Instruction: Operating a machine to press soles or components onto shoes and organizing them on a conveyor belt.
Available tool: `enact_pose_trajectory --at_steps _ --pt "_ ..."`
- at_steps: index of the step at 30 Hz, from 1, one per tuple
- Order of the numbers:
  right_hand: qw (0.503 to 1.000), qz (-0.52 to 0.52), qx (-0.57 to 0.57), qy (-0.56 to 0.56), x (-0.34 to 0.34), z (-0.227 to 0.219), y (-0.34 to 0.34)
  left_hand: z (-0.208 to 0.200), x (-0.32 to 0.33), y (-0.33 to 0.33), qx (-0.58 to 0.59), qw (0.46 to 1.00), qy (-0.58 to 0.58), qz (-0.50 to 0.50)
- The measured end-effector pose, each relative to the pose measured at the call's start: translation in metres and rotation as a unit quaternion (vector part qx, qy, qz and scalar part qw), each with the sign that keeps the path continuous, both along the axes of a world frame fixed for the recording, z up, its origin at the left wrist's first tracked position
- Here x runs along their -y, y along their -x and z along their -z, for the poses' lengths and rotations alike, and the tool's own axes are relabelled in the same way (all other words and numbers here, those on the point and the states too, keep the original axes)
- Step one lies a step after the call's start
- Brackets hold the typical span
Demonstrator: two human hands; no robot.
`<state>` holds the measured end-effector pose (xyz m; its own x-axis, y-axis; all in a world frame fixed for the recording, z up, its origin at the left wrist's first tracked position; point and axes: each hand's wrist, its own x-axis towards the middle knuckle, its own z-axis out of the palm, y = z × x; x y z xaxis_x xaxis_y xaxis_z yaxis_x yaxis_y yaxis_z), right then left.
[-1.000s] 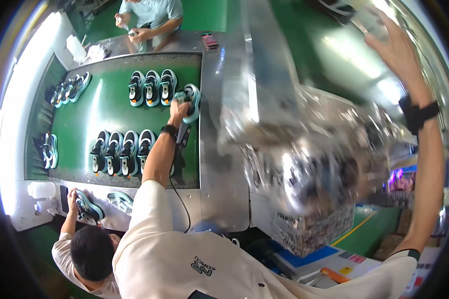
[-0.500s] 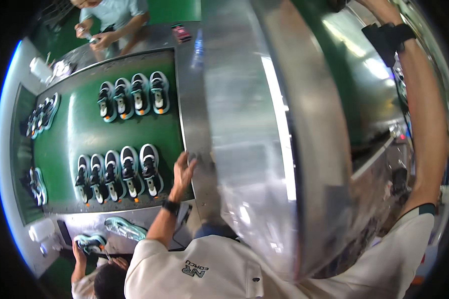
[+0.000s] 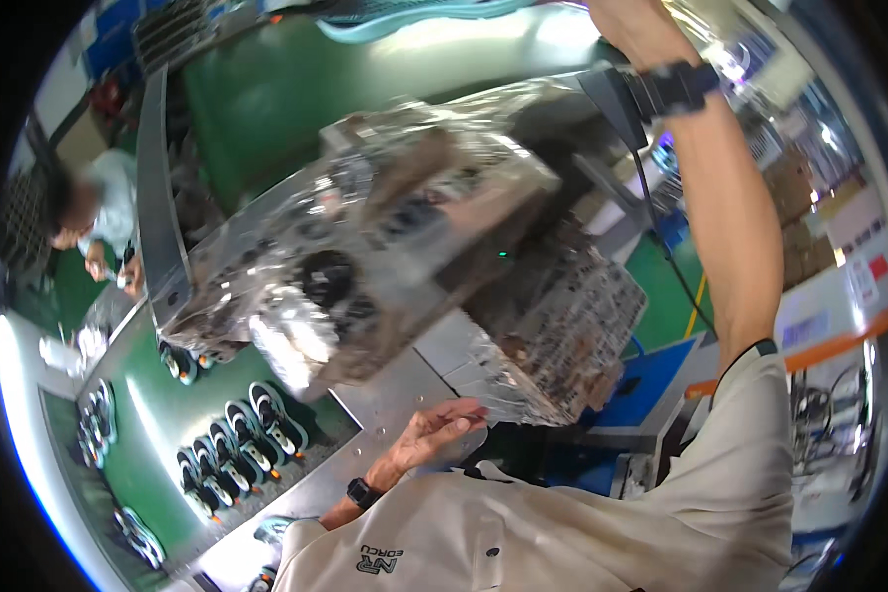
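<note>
My left hand (image 3: 434, 432), with a dark watch on its wrist, is over the metal table edge (image 3: 390, 390), beside a plastic-wrapped control box (image 3: 562, 335). Its fingers stretch out and appear to hold nothing. My right arm reaches up past the wrapped machine housing (image 3: 405, 237). The right hand (image 3: 636, 25) is cut off at the top of the view, so its fingers are hidden; a black strap with a cable circles that wrist. Left of it, on a green surface, a shoe with a light blue sole (image 3: 414, 20) shows in part.
Several black-and-white shoes (image 3: 237, 444) stand in a row on the green belt (image 3: 148, 395) at lower left. Another person (image 3: 113, 217) works at the far left. A blue panel (image 3: 646, 380) and racks (image 3: 829, 424) are at right.
My view has swung to the right, bringing the wrapped machine and box into the middle. My left hand has left the edge beside the belt and is now near the box. My right arm stays raised.
</note>
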<state>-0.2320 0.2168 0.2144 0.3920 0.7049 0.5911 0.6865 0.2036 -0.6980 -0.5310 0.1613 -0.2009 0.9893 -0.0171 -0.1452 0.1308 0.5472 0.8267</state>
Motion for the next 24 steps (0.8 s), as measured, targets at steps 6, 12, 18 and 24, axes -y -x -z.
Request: enact_pose_trajectory --at_steps 6,12,18,24 --pt "0.976 0.008 -0.084 -0.200 0.233 0.004 0.020 -0.116 0.065 -0.083 0.181 0.947 0.171 0.203" --pt "0.960 0.276 -0.015 -0.049 0.454 0.089 0.096 -0.208 0.212 -0.112 0.136 0.844 0.341 0.390" --pt "0.826 0.482 -0.232 -0.178 0.635 0.232 0.211 -0.138 0.370 -0.103 0.003 0.880 0.268 0.393" --pt "0.708 0.575 -0.231 -0.339 0.743 0.331 0.325 -0.091 0.555 -0.072 0.128 0.909 -0.090 0.387"
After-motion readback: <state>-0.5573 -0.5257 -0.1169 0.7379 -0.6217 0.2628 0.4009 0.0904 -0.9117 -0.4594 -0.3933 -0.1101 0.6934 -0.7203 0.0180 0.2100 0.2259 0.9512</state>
